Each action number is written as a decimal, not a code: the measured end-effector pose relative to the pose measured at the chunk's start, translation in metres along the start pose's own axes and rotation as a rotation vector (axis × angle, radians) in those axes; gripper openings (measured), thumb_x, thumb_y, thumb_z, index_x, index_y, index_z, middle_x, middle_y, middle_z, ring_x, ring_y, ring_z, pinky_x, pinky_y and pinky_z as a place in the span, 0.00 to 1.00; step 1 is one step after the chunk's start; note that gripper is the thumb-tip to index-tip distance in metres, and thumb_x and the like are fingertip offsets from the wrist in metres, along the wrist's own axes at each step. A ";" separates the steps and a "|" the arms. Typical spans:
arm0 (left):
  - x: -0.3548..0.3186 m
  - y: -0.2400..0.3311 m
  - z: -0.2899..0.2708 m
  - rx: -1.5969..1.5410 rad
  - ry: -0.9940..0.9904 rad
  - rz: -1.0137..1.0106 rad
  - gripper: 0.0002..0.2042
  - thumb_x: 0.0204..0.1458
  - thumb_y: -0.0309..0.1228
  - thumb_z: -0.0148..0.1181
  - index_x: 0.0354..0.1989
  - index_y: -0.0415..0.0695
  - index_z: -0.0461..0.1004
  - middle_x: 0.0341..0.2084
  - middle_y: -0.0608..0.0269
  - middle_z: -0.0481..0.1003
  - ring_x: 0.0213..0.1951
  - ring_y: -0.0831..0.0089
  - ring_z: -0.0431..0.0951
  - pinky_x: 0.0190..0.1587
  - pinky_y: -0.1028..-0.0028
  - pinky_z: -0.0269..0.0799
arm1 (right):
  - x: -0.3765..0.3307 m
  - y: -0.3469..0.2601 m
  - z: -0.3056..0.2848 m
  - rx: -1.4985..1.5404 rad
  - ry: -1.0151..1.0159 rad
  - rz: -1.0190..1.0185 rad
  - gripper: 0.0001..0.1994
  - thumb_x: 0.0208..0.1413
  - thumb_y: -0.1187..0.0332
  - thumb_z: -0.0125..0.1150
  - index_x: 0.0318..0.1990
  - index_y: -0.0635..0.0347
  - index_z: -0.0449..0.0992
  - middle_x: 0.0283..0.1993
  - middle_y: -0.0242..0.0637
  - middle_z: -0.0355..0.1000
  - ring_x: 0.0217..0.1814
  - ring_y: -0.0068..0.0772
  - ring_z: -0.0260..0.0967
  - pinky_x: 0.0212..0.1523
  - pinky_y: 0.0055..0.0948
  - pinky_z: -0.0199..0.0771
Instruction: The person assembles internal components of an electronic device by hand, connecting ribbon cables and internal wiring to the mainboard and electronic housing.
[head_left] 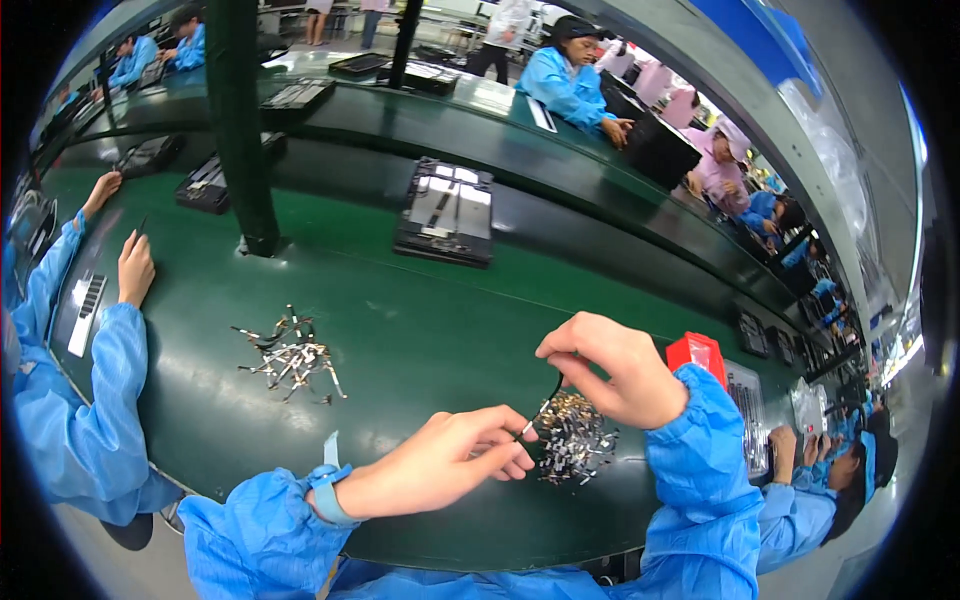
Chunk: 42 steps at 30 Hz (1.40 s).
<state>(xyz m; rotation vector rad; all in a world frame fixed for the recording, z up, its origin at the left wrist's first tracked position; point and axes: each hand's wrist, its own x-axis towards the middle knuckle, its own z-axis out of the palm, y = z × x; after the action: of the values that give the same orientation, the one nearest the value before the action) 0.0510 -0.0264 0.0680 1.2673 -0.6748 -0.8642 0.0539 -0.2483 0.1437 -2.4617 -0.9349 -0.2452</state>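
Note:
A thin black flex cable with a pale section is stretched between my two hands. My left hand pinches its lower end between the fingertips. Its upper end is gripped by the thumb and forefinger of my right hand. Right under the cable, a dense pile of small metallic and black parts lies on the green table. Farther left sits a looser heap of similar short flex cables. A blue strap circles my left wrist.
A red bin and a clear tray stand to the right of my right hand. Beyond the table runs a dark conveyor bearing an open device. A green post rises at left. Co-workers in blue sleeves sit on both sides.

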 end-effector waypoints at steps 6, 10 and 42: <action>0.009 0.000 0.034 0.034 0.112 0.039 0.10 0.62 0.24 0.50 0.46 0.30 0.72 0.38 0.52 0.80 0.41 0.68 0.82 0.45 0.73 0.79 | -0.057 -0.025 0.012 -0.279 0.469 -0.113 0.19 0.38 0.83 0.65 0.43 0.64 0.79 0.39 0.40 0.74 0.39 0.43 0.73 0.39 0.35 0.76; 0.022 0.003 0.054 0.251 0.133 0.196 0.09 0.60 0.22 0.52 0.44 0.30 0.73 0.37 0.51 0.80 0.40 0.65 0.83 0.43 0.71 0.81 | -0.094 -0.033 0.022 -0.064 0.382 -0.054 0.13 0.43 0.82 0.66 0.40 0.68 0.79 0.39 0.44 0.76 0.39 0.43 0.76 0.38 0.32 0.78; 0.048 -0.031 0.069 0.767 0.115 0.463 0.12 0.54 0.17 0.52 0.47 0.34 0.73 0.29 0.52 0.81 0.33 0.66 0.84 0.38 0.72 0.80 | -0.131 -0.012 0.017 -0.099 0.289 0.212 0.07 0.45 0.77 0.67 0.31 0.62 0.75 0.32 0.38 0.75 0.32 0.38 0.75 0.32 0.31 0.78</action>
<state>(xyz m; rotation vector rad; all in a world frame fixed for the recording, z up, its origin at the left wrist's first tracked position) 0.0140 -0.1057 0.0491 1.7159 -1.2108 -0.1286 -0.0526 -0.3070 0.0904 -2.5023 -0.5478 -0.5675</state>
